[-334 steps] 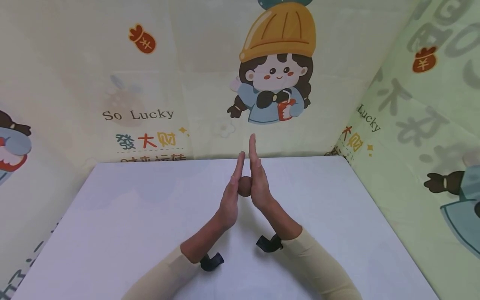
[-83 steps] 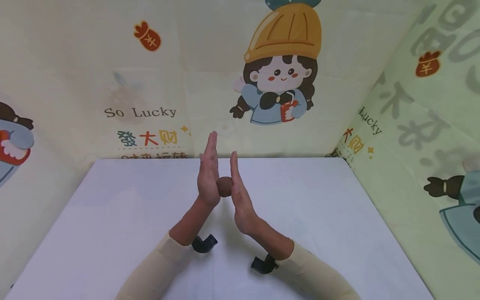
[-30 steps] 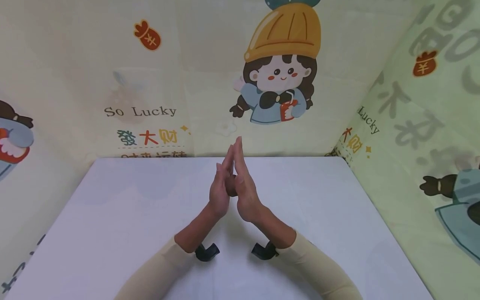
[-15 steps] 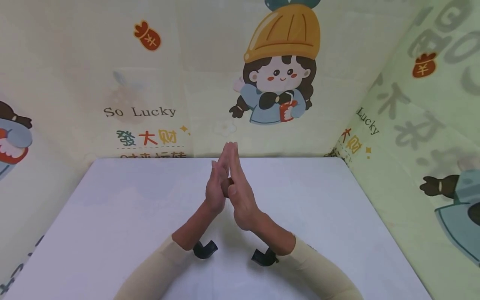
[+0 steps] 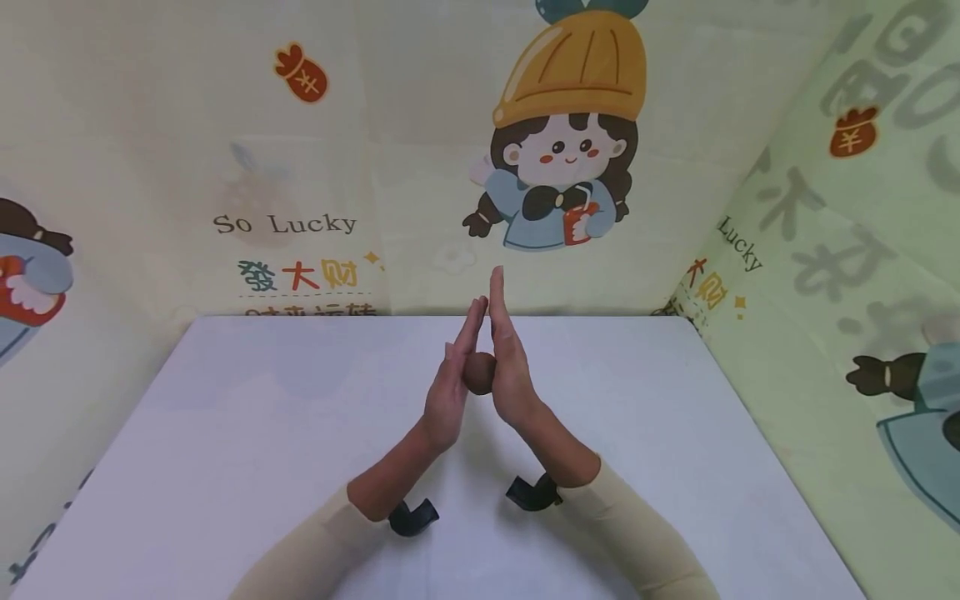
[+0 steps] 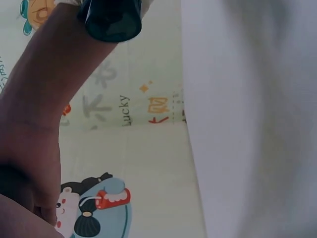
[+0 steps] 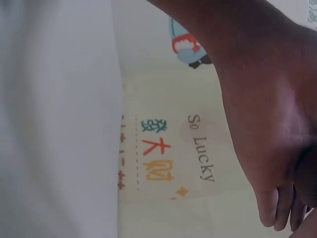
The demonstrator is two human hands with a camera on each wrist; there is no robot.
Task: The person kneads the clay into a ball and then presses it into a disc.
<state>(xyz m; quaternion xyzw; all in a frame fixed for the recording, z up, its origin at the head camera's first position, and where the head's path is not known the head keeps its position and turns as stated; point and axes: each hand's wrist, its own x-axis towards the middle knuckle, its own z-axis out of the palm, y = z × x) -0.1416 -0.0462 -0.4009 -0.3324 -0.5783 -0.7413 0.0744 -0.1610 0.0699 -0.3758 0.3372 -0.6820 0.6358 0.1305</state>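
A small brown ball [image 5: 479, 373] is sandwiched between my two upright palms, above the white table [image 5: 300, 467]. My left hand [image 5: 450, 392] presses it from the left with straight fingers. From the other side my right hand [image 5: 512, 371] lies flat against it, fingers straight and reaching further up than the left ones. The fingertips of both hands lean close together over the ball. In the left wrist view the ball [image 6: 14, 184] shows dark at the left edge, and in the right wrist view the ball [image 7: 307, 176] is partly covered by the hands.
Black curved wrist mounts [image 5: 414, 517] hang under both forearms. A pale backdrop [image 5: 420, 167] with printed cartoon figures and lettering stands behind the table's far edge and along its sides.
Since half a second ago, both hands and the ball have shifted right. The right hand has slid forward and the left back, showing more of the ball. Earlier, at 2.8 s, the left reached further.
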